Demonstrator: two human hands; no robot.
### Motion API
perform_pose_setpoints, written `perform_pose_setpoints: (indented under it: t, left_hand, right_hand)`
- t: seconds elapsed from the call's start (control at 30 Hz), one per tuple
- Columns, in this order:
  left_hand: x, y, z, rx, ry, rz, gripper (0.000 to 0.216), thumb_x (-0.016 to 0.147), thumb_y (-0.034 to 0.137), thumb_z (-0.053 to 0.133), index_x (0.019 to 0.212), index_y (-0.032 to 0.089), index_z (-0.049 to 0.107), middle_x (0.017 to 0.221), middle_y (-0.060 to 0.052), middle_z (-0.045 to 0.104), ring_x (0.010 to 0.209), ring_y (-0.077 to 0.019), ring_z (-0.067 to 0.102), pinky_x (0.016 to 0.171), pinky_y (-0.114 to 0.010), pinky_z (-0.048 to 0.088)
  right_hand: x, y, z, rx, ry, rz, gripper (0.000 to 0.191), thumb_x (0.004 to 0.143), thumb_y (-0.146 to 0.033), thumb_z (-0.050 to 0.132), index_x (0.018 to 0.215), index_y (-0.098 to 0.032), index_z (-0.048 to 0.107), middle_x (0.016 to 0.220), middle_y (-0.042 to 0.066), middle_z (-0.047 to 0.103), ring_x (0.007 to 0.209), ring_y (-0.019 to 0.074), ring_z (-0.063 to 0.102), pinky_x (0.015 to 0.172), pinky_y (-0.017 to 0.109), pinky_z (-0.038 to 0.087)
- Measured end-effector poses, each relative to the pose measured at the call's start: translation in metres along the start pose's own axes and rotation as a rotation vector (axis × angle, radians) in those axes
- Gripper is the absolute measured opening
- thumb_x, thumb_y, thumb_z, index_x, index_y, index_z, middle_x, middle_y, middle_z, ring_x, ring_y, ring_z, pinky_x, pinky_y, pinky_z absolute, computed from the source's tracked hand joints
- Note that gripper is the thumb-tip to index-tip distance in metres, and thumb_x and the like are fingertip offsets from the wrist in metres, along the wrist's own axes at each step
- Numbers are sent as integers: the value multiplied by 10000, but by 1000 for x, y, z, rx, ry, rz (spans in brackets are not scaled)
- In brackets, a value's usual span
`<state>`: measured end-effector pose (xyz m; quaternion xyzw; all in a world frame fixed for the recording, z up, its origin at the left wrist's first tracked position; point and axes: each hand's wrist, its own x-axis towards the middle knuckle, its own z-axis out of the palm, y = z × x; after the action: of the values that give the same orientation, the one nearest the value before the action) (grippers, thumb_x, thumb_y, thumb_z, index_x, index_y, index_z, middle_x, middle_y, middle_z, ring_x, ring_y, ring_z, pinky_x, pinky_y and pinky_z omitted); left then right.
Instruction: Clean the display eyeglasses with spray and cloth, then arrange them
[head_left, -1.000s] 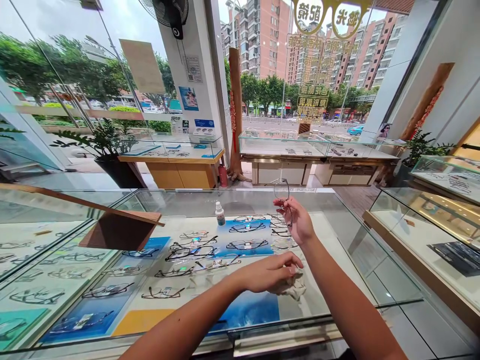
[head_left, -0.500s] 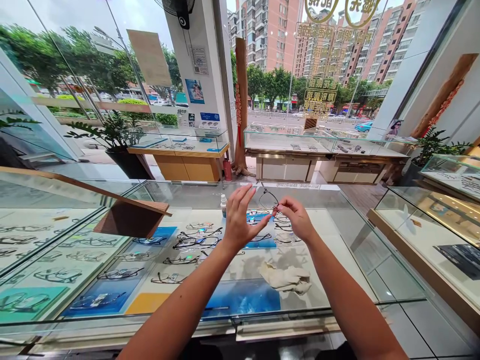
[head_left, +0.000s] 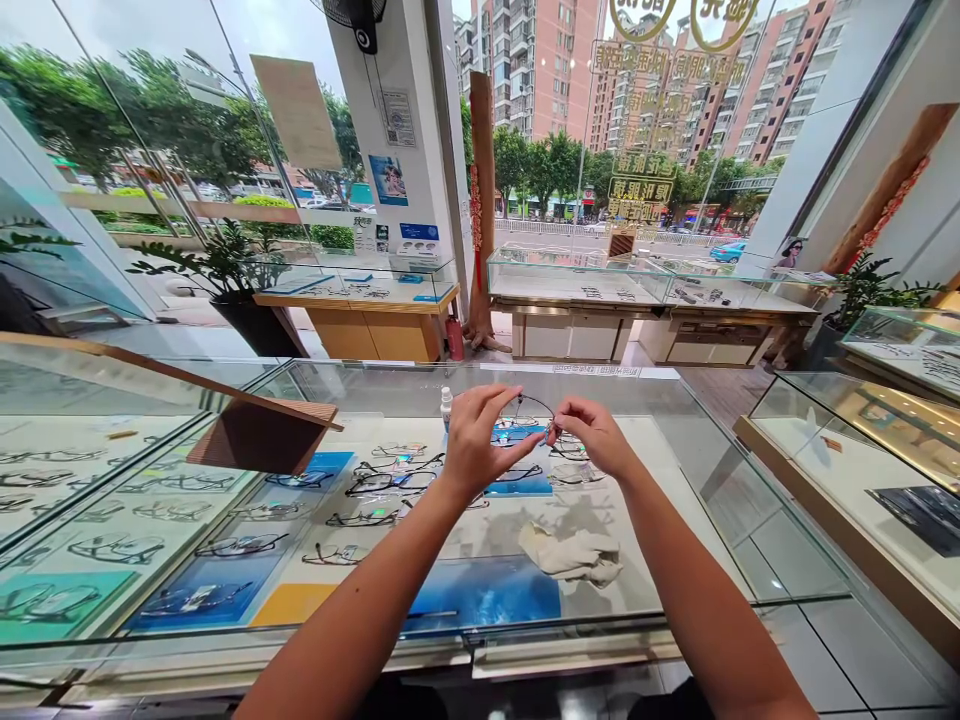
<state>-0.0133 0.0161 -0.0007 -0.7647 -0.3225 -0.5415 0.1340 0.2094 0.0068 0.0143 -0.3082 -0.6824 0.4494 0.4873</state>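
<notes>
A pair of thin dark-rimmed eyeglasses (head_left: 537, 399) is held up over the glass counter, between my two hands. My right hand (head_left: 590, 436) pinches it near its right end with thumb and forefinger. At its other side, my left hand (head_left: 478, 438) has fingertips against the upper rim and the thumb at the lower edge. Fingers cover part of the frame. Below lies a crumpled pale cloth (head_left: 571, 555). Just behind my left hand stands a small white bottle (head_left: 446, 408).
The glass display counter (head_left: 645, 385) holds rows of eyeglasses, with blue cards (head_left: 487, 592) beneath some. A brown wooden stand (head_left: 259, 435) is at left. Another glass case (head_left: 817, 440) borders the right side. More display cases (head_left: 577, 290) line the window.
The eyeglasses have come down slightly and tilted, with the rim lower. My left fingers have dropped toward the frame; my right hand stays nearly in place.
</notes>
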Motion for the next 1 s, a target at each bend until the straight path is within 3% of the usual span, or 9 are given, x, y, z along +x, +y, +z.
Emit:
perform_pose_setpoints:
  t: [0.07, 0.2, 0.3, 0.4, 0.6, 0.73, 1.0]
  left_hand:
    - [1, 2, -2, -29, 18, -84, 592, 799, 517, 855, 1276, 215, 678, 1188, -139, 711, 1115, -305, 675, 1013, -441, 505]
    - [11, 6, -10, -60, 135, -228, 598, 799, 551, 848, 1253, 204, 673, 1172, -131, 701, 1105, -286, 668, 972, -429, 546]
    - [32, 9, -21, -36, 243, -236, 588, 799, 544, 855, 1228, 187, 670, 1102, -110, 703, 1018, -257, 662, 894, -405, 558]
    - [65, 17, -36, -27, 321, -196, 563, 802, 515, 865, 1214, 182, 672, 1087, -97, 697, 966, -230, 656, 854, -383, 552]
    - [120, 45, -61, -64, 407, -171, 536, 810, 495, 866, 1211, 188, 684, 1102, -84, 684, 949, -211, 672, 835, -366, 565]
    - [127, 52, -69, -57, 383, -201, 524, 815, 501, 862, 1208, 199, 690, 1090, -79, 697, 934, -213, 679, 809, -365, 569]
    - [121, 42, -72, -27, 322, -222, 575, 781, 546, 878, 1201, 202, 687, 1079, -84, 713, 911, -221, 687, 765, -358, 570]
  right_hand:
    - [-1, -3, -1, -56, 99, -72, 263, 973, -452, 607, 851, -239, 701, 876, 38, 739, 901, 237, 674, 899, 395, 495]
    - [-3, -15, -1, -242, 420, -206, 277, 945, -492, 649, 1092, -263, 701, 1188, 72, 720, 1088, 269, 637, 976, 419, 472]
    - [0, -33, 5, -365, 512, -245, 487, 858, -517, 768, 1257, -276, 627, 1304, 100, 676, 1125, 296, 622, 960, 443, 478]
    - [9, -63, 12, -468, 554, -328, 652, 797, -536, 838, 1337, -275, 583, 1338, 122, 655, 1141, 317, 617, 985, 471, 475]
    - [25, -120, 26, -547, 749, -483, 583, 849, -568, 794, 1296, -248, 603, 1207, 122, 698, 1059, 305, 631, 960, 484, 503]
    - [27, -130, 30, -546, 788, -504, 584, 857, -565, 785, 1317, -253, 605, 1199, 124, 698, 1062, 311, 633, 974, 505, 508]
    - [28, -123, 27, -589, 729, -463, 566, 864, -550, 782, 1318, -253, 624, 1209, 122, 708, 1066, 317, 642, 988, 522, 506]
